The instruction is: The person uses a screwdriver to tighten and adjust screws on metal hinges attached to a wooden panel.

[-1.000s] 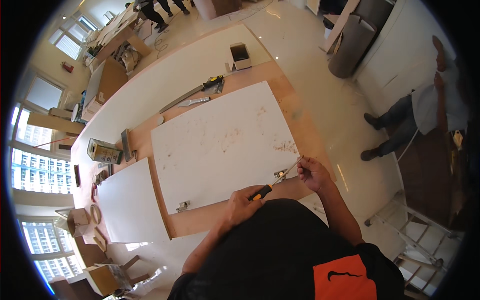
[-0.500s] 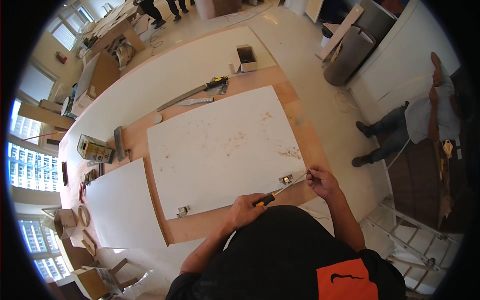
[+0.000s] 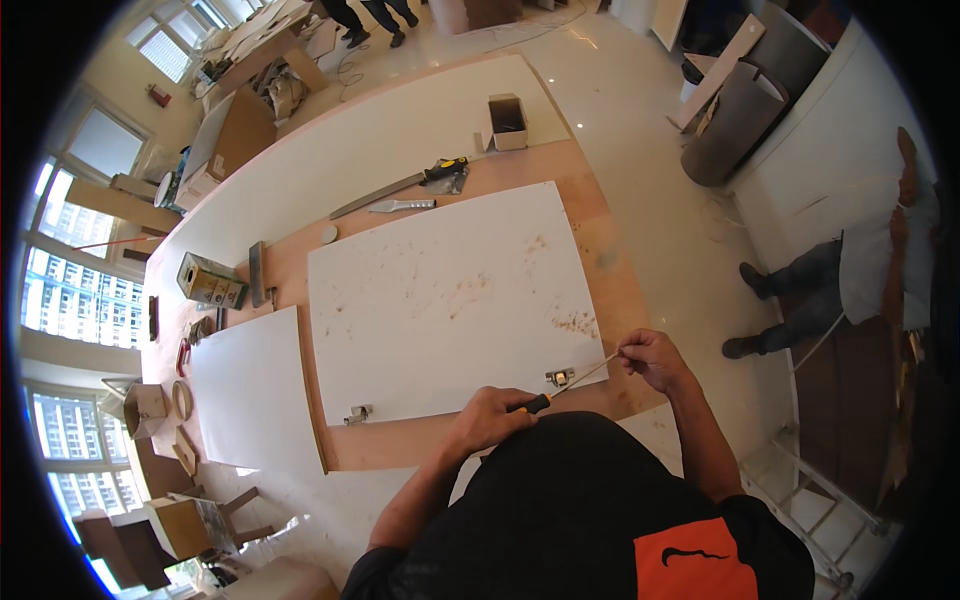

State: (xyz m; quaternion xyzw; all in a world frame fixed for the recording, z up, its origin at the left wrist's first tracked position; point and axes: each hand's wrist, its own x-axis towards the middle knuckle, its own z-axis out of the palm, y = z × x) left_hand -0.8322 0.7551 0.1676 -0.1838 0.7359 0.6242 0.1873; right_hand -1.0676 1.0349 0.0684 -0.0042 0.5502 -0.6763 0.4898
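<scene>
My left hand (image 3: 490, 418) is closed round the black and yellow handle of a screwdriver (image 3: 580, 380), whose long shaft points up to the right. At its tip, my right hand (image 3: 651, 358) pinches with thumb and fingers; a small piece there, perhaps a screw, is too tiny to make out. Below the shaft lies a white panel (image 3: 440, 290) with brown dust and shavings on it. One metal hinge (image 3: 560, 378) sits at the panel's near right corner, close to the shaft. A second metal hinge (image 3: 358, 413) is at its near left corner.
Beyond the panel lie a handsaw (image 3: 385, 193), a grey-handled tool (image 3: 402, 206) and an open small box (image 3: 507, 122). A smaller white panel (image 3: 255, 390) and a metal can (image 3: 210, 281) are at the left. At the right, another person (image 3: 800, 290) is near a ladder (image 3: 820, 520).
My view has shifted slightly, so the table appears a little further right and the second person nearer the rim. Both hands keep their hold at the screwdriver's handle and tip.
</scene>
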